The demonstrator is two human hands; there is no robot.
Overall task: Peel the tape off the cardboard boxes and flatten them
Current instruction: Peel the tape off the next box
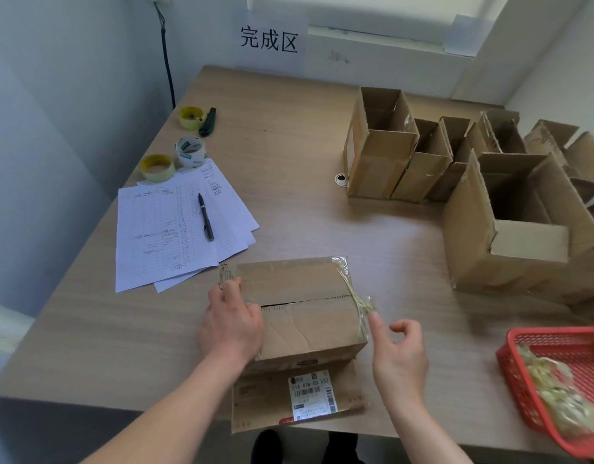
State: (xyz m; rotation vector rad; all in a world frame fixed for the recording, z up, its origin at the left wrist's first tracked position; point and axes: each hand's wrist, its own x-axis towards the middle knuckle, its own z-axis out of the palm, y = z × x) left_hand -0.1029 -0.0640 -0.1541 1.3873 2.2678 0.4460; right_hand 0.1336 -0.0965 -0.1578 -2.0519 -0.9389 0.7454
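A closed cardboard box (305, 306) lies on the table near its front edge, its top flaps meeting along a seam. My left hand (230, 324) holds the box's left end, fingers curled over the top edge. Crumpled clear tape (359, 301) hangs off the box's right edge, partly peeled. My right hand (397, 351) hovers just right of the box, index finger raised to the tape's loose end, other fingers loosely curled and holding nothing. A flap with a shipping label (312, 393) sticks out under the box toward me.
Several open cardboard boxes (382, 152) stand at the back right, with a larger one (509, 226) nearer. A red basket (556, 373) of peeled tape sits front right. Papers with a pen (205, 216), tape rolls (190, 151) and a cutter (207, 121) lie left.
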